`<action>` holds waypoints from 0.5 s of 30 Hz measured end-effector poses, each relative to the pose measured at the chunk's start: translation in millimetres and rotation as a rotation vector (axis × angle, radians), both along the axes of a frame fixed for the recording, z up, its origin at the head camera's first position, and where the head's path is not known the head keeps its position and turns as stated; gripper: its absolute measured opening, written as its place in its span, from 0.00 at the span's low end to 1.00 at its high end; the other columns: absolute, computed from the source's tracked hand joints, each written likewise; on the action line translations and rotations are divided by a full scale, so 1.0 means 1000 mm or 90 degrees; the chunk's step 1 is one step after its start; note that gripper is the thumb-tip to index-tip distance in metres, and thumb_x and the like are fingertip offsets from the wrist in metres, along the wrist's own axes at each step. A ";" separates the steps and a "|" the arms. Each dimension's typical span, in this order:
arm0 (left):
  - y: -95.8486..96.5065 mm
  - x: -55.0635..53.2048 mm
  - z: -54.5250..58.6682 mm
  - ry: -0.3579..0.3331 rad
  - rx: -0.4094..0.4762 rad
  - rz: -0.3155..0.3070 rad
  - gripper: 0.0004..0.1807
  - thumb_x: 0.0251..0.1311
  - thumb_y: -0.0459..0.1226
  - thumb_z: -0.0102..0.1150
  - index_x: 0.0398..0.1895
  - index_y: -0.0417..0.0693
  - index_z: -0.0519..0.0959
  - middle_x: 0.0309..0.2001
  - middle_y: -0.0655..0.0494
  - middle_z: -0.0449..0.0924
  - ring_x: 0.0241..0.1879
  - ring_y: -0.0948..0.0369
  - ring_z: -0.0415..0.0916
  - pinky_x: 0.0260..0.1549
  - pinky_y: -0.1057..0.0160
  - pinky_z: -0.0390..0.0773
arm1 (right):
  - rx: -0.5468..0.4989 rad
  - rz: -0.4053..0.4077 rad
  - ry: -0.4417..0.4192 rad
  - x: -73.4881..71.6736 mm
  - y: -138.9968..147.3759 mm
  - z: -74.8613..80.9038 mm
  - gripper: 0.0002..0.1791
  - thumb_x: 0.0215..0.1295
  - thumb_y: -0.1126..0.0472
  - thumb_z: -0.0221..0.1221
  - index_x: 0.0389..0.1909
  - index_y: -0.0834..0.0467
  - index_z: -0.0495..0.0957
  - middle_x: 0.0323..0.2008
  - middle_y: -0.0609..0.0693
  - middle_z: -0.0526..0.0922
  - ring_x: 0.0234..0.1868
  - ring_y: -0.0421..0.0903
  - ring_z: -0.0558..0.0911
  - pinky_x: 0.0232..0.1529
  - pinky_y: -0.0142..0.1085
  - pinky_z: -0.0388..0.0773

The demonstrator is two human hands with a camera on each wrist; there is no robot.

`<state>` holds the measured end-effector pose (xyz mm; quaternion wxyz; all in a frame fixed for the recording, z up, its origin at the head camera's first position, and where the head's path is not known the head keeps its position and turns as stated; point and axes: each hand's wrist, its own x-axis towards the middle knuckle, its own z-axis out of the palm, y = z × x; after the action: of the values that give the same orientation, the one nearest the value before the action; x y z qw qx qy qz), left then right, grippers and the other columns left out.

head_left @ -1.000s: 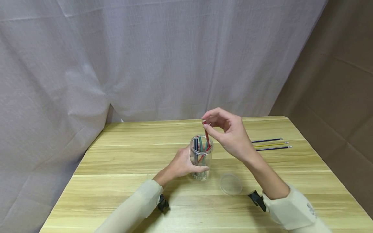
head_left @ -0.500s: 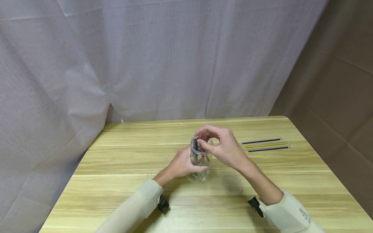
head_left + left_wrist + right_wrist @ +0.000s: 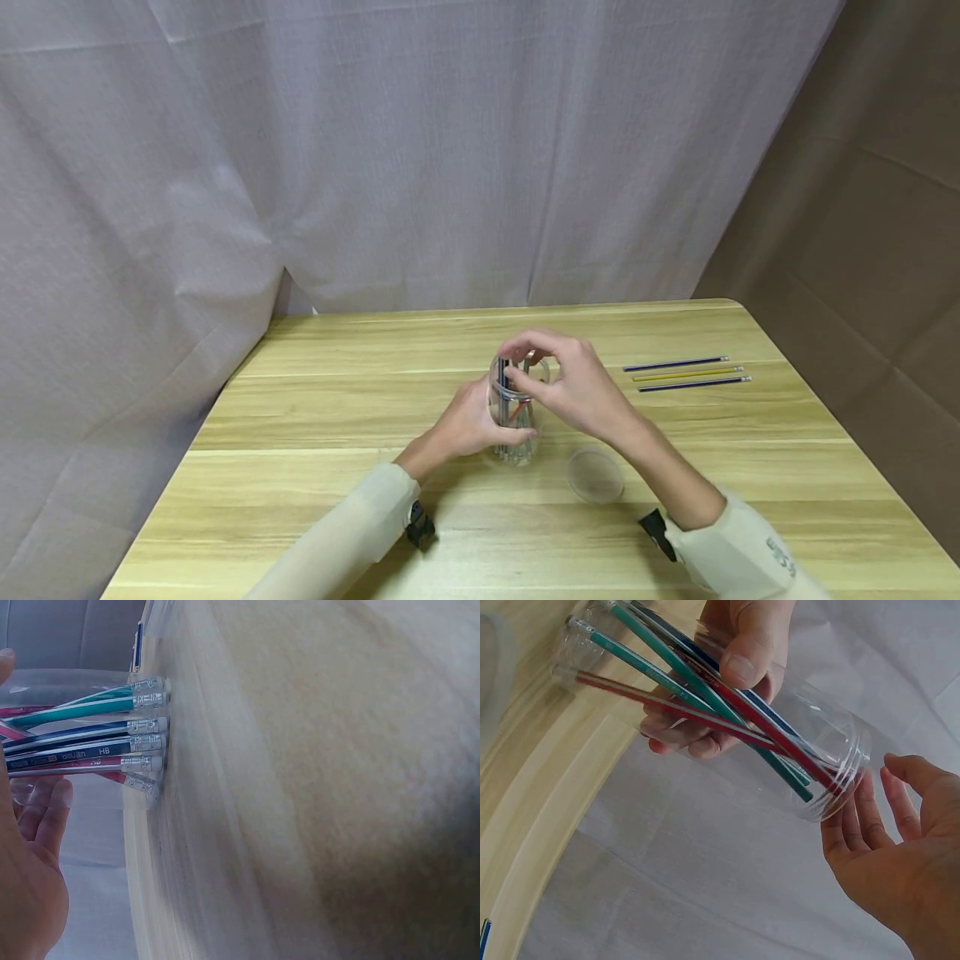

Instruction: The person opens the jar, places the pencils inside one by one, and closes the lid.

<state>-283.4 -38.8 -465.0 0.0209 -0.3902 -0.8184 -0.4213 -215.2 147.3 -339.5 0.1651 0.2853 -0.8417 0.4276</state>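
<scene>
My left hand point(image 3: 474, 421) grips a clear plastic jar point(image 3: 810, 735) that stands on the table in the head view. Pencils in red, teal and dark blue lean inside it; the left wrist view shows their eraser ends down at the base, a dark blue pencil point(image 3: 90, 753) among them. Over the jar's mouth my right hand point(image 3: 573, 382) arches with thumb and fingers apart. In the right wrist view its fingers point(image 3: 862, 817) are beside the rim, near the tip of a red pencil point(image 3: 769, 733), and nothing shows between thumb and fingers.
A round clear lid point(image 3: 595, 476) lies on the wooden table point(image 3: 300, 500), right of the jar. Farther right lie a yellow pencil point(image 3: 686, 374) and two dark blue pencils, one being the nearest pencil point(image 3: 693, 384). A grey curtain point(image 3: 420, 167) hangs behind the table.
My right hand has come down and left to the jar's mouth. The red pencil it pinched above the rim has sunk into the jar, and the fingers have let go. My left hand has stayed put.
</scene>
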 end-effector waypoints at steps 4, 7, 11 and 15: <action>0.000 0.000 0.001 0.009 0.000 0.006 0.47 0.49 0.52 0.83 0.73 0.55 0.70 0.44 0.65 0.86 0.41 0.66 0.83 0.45 0.65 0.83 | -0.011 -0.006 0.013 0.001 0.002 0.003 0.14 0.65 0.71 0.70 0.50 0.58 0.87 0.46 0.48 0.90 0.44 0.45 0.85 0.49 0.47 0.84; 0.000 0.001 0.001 0.008 0.002 0.012 0.48 0.48 0.52 0.84 0.73 0.56 0.70 0.47 0.63 0.87 0.44 0.66 0.83 0.47 0.64 0.84 | -0.021 -0.024 0.028 0.001 0.007 0.005 0.12 0.67 0.71 0.69 0.49 0.57 0.87 0.45 0.47 0.90 0.45 0.43 0.85 0.50 0.46 0.83; 0.000 0.002 0.001 -0.004 0.001 0.022 0.50 0.47 0.52 0.85 0.74 0.55 0.69 0.51 0.61 0.87 0.47 0.65 0.83 0.51 0.62 0.83 | -0.036 -0.066 0.049 0.000 0.018 0.009 0.10 0.68 0.69 0.69 0.47 0.55 0.88 0.42 0.45 0.90 0.44 0.41 0.84 0.50 0.42 0.81; 0.001 0.003 0.002 -0.010 -0.003 0.027 0.51 0.46 0.51 0.86 0.74 0.57 0.68 0.52 0.61 0.87 0.48 0.65 0.84 0.52 0.62 0.83 | -0.056 -0.099 0.064 -0.002 0.034 0.012 0.09 0.69 0.69 0.68 0.47 0.57 0.88 0.41 0.45 0.89 0.42 0.41 0.84 0.48 0.35 0.80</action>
<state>-280.8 -38.1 -463.1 0.0222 -0.3696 -0.8277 -0.4216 -216.7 181.8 -327.3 0.2528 0.2324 -0.8322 0.4353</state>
